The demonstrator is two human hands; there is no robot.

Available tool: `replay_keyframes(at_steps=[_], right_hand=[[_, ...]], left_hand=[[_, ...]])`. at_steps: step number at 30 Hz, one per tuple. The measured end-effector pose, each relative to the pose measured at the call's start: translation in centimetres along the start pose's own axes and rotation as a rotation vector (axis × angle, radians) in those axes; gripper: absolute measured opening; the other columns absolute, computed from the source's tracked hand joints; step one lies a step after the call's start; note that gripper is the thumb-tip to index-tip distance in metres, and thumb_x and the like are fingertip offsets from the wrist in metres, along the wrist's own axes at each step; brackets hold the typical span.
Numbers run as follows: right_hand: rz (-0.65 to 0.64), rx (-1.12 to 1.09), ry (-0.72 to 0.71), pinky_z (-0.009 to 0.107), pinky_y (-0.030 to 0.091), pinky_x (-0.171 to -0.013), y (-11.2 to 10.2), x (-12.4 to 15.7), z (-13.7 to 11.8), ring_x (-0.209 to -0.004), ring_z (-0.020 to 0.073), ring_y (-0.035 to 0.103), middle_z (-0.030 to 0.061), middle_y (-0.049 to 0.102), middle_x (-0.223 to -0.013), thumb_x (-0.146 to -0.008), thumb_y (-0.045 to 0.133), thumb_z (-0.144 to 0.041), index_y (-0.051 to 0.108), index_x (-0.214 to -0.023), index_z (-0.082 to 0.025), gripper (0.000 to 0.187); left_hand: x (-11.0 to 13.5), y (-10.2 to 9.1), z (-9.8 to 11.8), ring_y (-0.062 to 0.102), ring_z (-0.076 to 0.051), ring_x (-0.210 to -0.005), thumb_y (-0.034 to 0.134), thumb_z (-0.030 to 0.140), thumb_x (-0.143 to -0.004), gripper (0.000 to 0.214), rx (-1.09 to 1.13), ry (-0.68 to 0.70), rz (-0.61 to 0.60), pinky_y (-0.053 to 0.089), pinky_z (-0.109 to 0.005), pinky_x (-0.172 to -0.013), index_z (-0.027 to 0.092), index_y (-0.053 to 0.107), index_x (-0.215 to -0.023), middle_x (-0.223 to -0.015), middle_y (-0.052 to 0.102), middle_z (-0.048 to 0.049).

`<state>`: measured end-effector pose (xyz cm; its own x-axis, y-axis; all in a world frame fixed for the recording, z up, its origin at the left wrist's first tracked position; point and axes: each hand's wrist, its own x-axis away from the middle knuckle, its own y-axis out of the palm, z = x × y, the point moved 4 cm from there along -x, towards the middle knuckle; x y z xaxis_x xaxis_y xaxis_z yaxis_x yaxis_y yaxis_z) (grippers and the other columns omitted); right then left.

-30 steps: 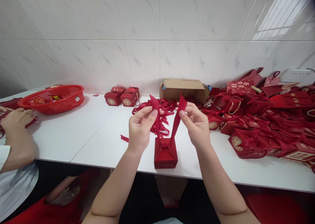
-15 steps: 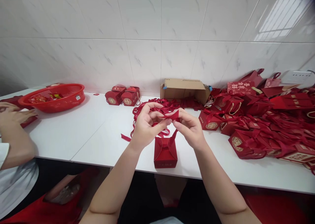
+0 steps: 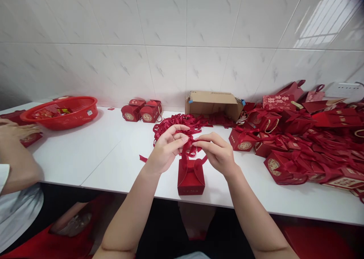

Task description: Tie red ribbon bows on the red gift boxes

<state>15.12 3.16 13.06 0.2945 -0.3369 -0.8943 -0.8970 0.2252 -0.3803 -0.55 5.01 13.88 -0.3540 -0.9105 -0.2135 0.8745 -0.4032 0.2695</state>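
A small red gift box (image 3: 191, 179) stands upright near the table's front edge. Red ribbon (image 3: 184, 153) rises from its top to both hands. My left hand (image 3: 167, 147) pinches the ribbon between thumb and fingers, above and left of the box. On the other side, my right hand (image 3: 217, 151) grips a strand of the same ribbon, with its fingertips close to the left ones. Just behind the hands lies a heap of loose red ribbons (image 3: 173, 123); the hands hide part of it.
An open cardboard carton (image 3: 212, 98) lies against the tiled wall. Many red boxes (image 3: 301, 164) are piled at the right. Finished-looking boxes (image 3: 150, 112) stand at back left, beyond a red plastic basket (image 3: 68, 118) of packets. Another person's hand (image 3: 19, 132) works at far left.
Both hands have come down slightly. The ribbon, earlier stretched flat between the fingertips, now shows strands running down to the box top. The box stays put.
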Motion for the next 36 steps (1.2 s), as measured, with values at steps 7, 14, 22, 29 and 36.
replay_keyframes(at_steps=[7, 14, 22, 29, 36], right_hand=[[0.146, 0.000, 0.101, 0.036, 0.055, -0.079, -0.2, 0.7, 0.1, -0.095, 0.0192, 0.064, 0.0060, 0.065, -0.105, -0.085, 0.051, -0.010, 0.068, -0.105, -0.029, 0.033], [0.421, -0.031, 0.398, 0.035, 0.053, -0.075, -2.0, 4.0, 0.7, -0.089, 0.0191, 0.062, 0.0052, 0.066, -0.092, -0.083, 0.057, -0.014, 0.069, -0.089, -0.023, 0.016], [0.608, 0.073, 1.013, 0.035, 0.050, -0.066, -5.6, 19.3, 3.1, -0.080, 0.0203, 0.059, 0.0075, 0.059, -0.089, -0.080, 0.061, -0.036, 0.058, -0.073, -0.018, 0.020], [0.357, 0.198, 1.177, 0.043, 0.052, -0.079, -5.7, 22.3, 3.4, -0.100, 0.0261, 0.058, 0.0144, 0.054, -0.118, -0.080, 0.057, -0.045, 0.057, -0.113, -0.020, 0.042], [-0.002, 0.044, 0.772, 0.048, 0.042, -0.098, -1.5, 13.6, 2.0, -0.118, 0.0242, 0.049, 0.0103, 0.053, -0.123, -0.086, 0.054, -0.032, 0.060, -0.115, -0.026, 0.030]], left_hand=[[0.5, -0.4, 0.3, 0.055, -0.010, -0.066, 0.066, 0.022, -0.077, 0.055, -0.302, 0.308, 0.154, 0.048, -0.021, -0.065, 0.023, 0.049, -0.130, -0.071, 0.061, 0.0015], [2.2, -2.6, 0.8, 0.054, -0.009, -0.064, 0.069, 0.020, -0.072, 0.049, -0.758, 0.602, 0.494, 0.049, -0.021, -0.063, 0.021, 0.058, -0.120, -0.068, 0.053, 0.0036], [9.6, -12.2, -2.6, 0.053, -0.012, -0.064, 0.068, 0.034, -0.072, 0.045, -0.983, 0.252, 0.959, 0.045, -0.023, -0.061, 0.021, 0.058, -0.115, -0.075, 0.056, 0.0008], [11.1, -13.7, -8.7, 0.057, -0.022, -0.098, 0.063, 0.035, -0.076, 0.032, -1.106, 0.105, 0.677, 0.044, -0.038, -0.090, 0.021, 0.060, -0.104, -0.101, 0.058, -0.0061], [7.4, -6.9, -9.8, 0.049, -0.023, -0.116, 0.057, 0.031, -0.083, 0.026, -0.766, 0.097, 0.330, 0.042, -0.038, -0.096, 0.022, 0.056, -0.107, -0.118, 0.054, -0.0082]])
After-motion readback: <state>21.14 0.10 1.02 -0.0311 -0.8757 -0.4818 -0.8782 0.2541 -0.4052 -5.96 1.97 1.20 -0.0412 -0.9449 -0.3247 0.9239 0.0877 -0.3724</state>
